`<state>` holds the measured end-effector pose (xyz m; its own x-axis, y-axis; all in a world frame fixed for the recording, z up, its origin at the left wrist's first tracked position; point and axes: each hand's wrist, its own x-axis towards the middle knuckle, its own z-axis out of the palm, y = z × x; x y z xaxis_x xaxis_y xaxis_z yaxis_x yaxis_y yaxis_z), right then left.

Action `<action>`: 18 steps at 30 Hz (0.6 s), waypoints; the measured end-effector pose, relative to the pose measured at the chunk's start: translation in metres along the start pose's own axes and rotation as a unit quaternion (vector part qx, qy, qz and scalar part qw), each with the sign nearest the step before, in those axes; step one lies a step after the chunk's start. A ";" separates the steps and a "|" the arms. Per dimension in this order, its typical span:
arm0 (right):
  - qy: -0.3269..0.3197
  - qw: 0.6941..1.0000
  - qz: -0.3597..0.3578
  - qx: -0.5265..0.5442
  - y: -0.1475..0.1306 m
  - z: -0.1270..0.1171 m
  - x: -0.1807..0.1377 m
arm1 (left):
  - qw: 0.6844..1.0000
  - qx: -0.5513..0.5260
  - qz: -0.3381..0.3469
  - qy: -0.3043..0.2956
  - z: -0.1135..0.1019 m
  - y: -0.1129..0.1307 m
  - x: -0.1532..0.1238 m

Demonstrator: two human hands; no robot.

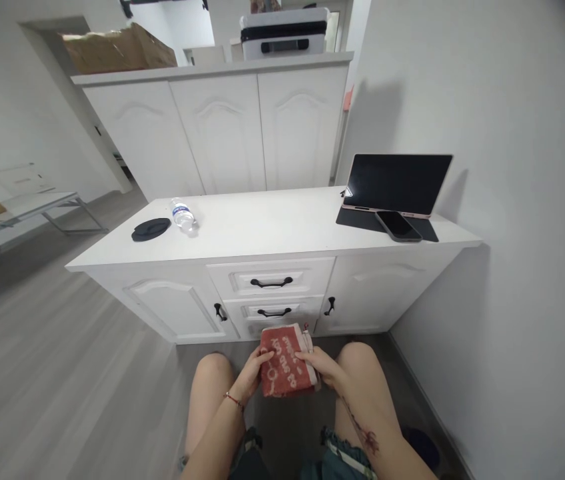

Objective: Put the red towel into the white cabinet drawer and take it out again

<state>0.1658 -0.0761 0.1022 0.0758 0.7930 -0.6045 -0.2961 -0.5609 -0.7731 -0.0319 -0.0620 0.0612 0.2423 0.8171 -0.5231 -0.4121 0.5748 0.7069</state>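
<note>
Dark green shorts [345,460] closest, then bare knees [212,368]. Left hand [249,375] and right hand [323,365] grasp folded red towel [287,367], white lettering, one at each side, thumbs on top. Towel held between knees, before white cabinet [262,227].

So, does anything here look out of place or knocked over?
The clear bottle lies on its side on the front cabinet, though bottles usually stand upright; I see no spill. The cardboard box at the back has a ragged top edge, perhaps torn. The held red cloth looks folded.
</note>
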 end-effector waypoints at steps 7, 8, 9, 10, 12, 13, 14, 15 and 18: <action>-0.017 0.999 -0.009 -0.046 -0.004 -0.001 0.000 | 0.998 0.036 0.044 0.033 -0.010 -0.003 0.010; -0.020 0.998 -0.012 -0.051 -0.005 -0.002 -0.001 | 0.997 0.047 0.047 0.051 -0.012 -0.003 0.010; -0.022 0.998 -0.015 -0.056 -0.005 -0.002 -0.002 | 0.995 0.057 0.050 0.068 -0.012 -0.002 0.011; -0.024 0.998 -0.019 -0.061 -0.005 -0.003 -0.003 | 0.993 0.065 0.054 0.080 -0.012 -0.001 0.011; -0.029 0.997 -0.028 -0.068 -0.005 -0.006 -0.006 | 0.993 0.068 0.056 0.084 -0.010 0.004 0.010; -0.031 0.996 -0.034 -0.070 -0.005 -0.007 -0.007 | 0.993 0.063 0.056 0.080 -0.008 0.007 0.009; -0.034 0.996 -0.040 -0.073 -0.005 -0.009 -0.009 | 0.994 0.056 0.056 0.074 -0.004 0.012 0.009; -0.036 0.995 -0.046 -0.075 -0.006 -0.010 -0.010 | 0.995 0.047 0.058 0.068 0.000 0.017 0.009; -0.045 0.994 -0.067 -0.080 -0.007 -0.013 -0.014 | 0.995 0.018 0.080 0.049 0.018 0.039 0.011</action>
<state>0.1793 -0.0860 0.1139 0.0166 0.8769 -0.4804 -0.1330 -0.4743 -0.8703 -0.0295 -0.0301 0.0917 0.0880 0.8907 -0.4461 -0.4069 0.4409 0.8000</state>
